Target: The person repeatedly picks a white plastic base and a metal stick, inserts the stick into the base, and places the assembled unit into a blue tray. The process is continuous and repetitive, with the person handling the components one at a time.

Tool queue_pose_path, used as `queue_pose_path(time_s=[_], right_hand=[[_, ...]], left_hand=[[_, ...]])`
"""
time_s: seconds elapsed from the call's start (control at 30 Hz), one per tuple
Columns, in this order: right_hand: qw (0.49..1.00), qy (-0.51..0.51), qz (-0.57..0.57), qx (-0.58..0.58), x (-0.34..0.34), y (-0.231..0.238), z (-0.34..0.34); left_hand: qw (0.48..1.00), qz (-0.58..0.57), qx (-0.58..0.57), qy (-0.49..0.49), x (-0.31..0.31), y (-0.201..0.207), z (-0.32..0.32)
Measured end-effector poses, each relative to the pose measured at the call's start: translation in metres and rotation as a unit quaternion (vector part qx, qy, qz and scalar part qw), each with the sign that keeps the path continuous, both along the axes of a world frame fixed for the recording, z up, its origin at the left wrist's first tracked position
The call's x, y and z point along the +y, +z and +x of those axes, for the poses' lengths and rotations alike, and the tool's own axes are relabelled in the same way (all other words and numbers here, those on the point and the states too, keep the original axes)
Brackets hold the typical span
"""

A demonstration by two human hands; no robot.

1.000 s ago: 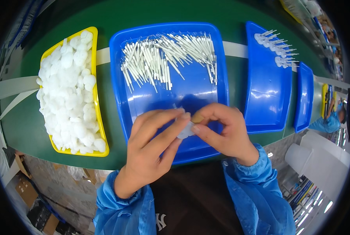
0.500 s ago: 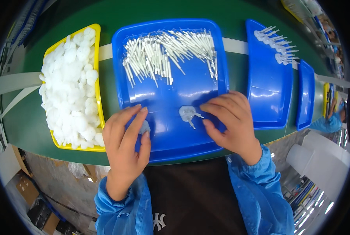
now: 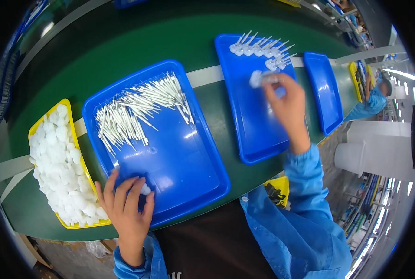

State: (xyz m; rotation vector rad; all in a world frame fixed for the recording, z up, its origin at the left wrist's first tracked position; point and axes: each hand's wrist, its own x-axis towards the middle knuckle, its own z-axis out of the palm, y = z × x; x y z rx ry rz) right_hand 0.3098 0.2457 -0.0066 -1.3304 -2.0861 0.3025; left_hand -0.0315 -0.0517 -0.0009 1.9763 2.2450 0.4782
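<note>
My right hand [image 3: 285, 103] is closed, pinching a small translucent white plastic piece [image 3: 256, 79], blurred by motion, over the right blue tray [image 3: 258, 125]. Farther back in that tray, several similar round pieces [image 3: 248, 49] stand in a row with thin white sticks pointing up. Over the near left corner of the middle blue tray [image 3: 184, 172], my left hand [image 3: 127, 199] has thumb and forefinger curled about another small whitish piece [image 3: 145, 189]; its other fingers are spread. A heap of thin white sticks [image 3: 128, 114] fills the far part of this tray.
A yellow tray [image 3: 72, 135] heaped with white rounded pieces [image 3: 56, 162] stands at the left. Another blue tray [image 3: 326, 93] lies farther right on the green table [image 3: 165, 42]. A yellow bin [image 3: 279, 188] sits below the table edge. In the background is a person in blue [image 3: 374, 100].
My right hand has moved from the middle tray to over the right tray, now holding the translucent piece that lay in the middle tray. The view has turned right; my left hand stays by its piece.
</note>
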Motion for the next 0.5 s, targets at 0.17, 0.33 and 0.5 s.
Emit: queue_pose_path(time_s=[0.17, 0.33, 0.5], right_hand=[[0.99, -0.04, -0.023, -0.134, 0.0, -0.005, 0.021], [0.986, 0.014, 0.022, -0.163, -0.008, -0.002, -0.006], [0.958, -0.005, 0.096, -0.269, 0.022, -0.007, -0.014]], left_hand=[[0.997, 0.051, -0.044, -0.049, 0.014, -0.001, -0.003], [0.982, 0.059, -0.177, -0.032, 0.026, -0.011, 0.004], [0.977, 0.074, -0.2, -0.028, 0.03, -0.009, -0.001]])
